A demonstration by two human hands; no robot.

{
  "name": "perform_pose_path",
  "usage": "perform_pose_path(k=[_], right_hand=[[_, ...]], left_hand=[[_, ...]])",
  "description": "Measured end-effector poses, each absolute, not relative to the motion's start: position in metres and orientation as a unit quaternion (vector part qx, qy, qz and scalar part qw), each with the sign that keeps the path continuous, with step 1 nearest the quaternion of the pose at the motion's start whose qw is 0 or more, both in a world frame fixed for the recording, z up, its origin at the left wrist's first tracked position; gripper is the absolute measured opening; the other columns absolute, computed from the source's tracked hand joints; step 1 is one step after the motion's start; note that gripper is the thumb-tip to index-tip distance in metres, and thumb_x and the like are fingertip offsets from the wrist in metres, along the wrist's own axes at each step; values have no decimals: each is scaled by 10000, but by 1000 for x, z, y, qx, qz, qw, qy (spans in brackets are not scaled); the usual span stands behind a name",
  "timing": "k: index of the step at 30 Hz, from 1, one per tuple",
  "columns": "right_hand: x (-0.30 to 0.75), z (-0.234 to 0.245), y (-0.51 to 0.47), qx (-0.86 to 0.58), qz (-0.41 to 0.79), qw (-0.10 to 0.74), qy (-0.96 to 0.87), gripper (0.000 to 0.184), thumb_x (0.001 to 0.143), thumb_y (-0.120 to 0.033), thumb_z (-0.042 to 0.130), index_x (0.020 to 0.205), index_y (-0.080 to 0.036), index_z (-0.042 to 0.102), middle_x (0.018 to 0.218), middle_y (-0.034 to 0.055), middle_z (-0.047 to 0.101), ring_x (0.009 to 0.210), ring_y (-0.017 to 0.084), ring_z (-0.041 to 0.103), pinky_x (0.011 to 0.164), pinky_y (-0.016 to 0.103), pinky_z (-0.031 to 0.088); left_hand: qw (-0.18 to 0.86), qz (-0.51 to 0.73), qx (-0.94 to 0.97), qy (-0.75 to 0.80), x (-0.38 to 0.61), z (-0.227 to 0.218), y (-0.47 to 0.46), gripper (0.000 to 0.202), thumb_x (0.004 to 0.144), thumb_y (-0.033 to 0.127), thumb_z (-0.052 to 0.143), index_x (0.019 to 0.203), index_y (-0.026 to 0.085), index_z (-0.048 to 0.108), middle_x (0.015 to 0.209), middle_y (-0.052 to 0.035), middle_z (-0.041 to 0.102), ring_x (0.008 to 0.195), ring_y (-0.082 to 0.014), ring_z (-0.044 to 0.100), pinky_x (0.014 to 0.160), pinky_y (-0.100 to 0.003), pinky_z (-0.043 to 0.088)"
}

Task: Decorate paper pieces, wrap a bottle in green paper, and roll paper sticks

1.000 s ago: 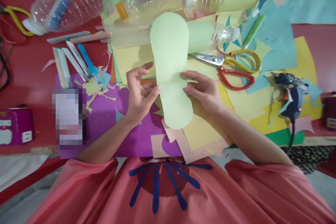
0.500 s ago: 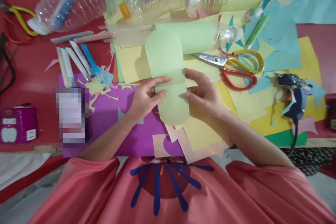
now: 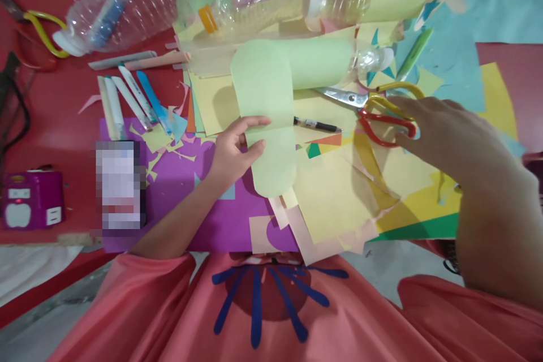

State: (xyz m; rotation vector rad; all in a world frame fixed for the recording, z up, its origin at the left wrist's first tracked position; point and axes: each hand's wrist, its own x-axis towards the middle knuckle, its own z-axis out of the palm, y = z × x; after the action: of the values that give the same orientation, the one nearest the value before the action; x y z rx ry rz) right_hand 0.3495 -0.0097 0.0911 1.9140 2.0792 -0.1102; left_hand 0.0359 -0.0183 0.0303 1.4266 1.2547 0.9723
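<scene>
My left hand (image 3: 240, 153) pinches the left edge of a pale green paper cutout (image 3: 271, 107) with rounded ends, a faint crease crossing its middle. My right hand (image 3: 441, 136) is at the scissors (image 3: 369, 104), its fingers over the yellow handle and its thumb at the red one. The scissors lie with their blades pointing left. Behind the cutout lies a plastic bottle wrapped in green paper (image 3: 322, 62), its clear neck to the right. A black pen (image 3: 318, 125) rests on the papers between the cutout and the scissors.
Clear plastic bottles (image 3: 258, 0) lie along the back. Several markers (image 3: 131, 96), a phone (image 3: 121, 186) and a purple box (image 3: 31, 201) are on the left. Purple paper (image 3: 220, 220), yellow sheets (image 3: 339, 192) and scraps cover the table. Another pair of scissors (image 3: 42, 28) lies far left.
My right hand has let go of the green cutout and moved right to the scissors handles. The black pen has come into view. My left hand still holds the cutout.
</scene>
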Motion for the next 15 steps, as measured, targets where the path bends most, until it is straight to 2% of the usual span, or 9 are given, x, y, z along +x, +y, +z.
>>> perform_pose_path(k=[5, 10, 13, 15], right_hand=[[340, 85, 1, 681, -67, 189, 705, 574, 904, -297, 474, 1462, -230, 354, 1305, 189, 573, 1127, 343, 577, 871, 449, 478], [332, 88, 10, 691, -73, 215, 686, 622, 903, -294, 441, 1501, -306, 271, 1445, 150, 477, 1214, 372, 538, 831, 482, 474], [332, 88, 14, 670, -76, 233, 701, 691, 902, -326, 481, 1528, -338, 188, 1406, 170, 488, 1241, 365, 520, 781, 457, 482], [335, 85, 17, 654, -76, 236, 715, 698, 914, -361, 483, 1536, -322, 168, 1341, 193, 511, 1229, 358, 531, 775, 440, 483]], left_hand=[[498, 402, 578, 507, 36, 31, -17, 302, 733, 203, 614, 1030, 202, 664, 1058, -21, 683, 458, -37, 361, 432, -229, 299], [534, 400, 558, 493, 36, 30, -18, 342, 712, 202, 602, 1049, 199, 661, 1116, -41, 680, 466, -37, 420, 405, -209, 313], [524, 399, 565, 496, 36, 30, -18, 333, 720, 191, 595, 1042, 203, 676, 1105, -36, 691, 510, -57, 489, 431, -209, 373], [496, 409, 582, 498, 36, 28, -17, 313, 723, 169, 595, 1013, 208, 706, 1047, -27, 710, 612, -93, 568, 515, -221, 449]])
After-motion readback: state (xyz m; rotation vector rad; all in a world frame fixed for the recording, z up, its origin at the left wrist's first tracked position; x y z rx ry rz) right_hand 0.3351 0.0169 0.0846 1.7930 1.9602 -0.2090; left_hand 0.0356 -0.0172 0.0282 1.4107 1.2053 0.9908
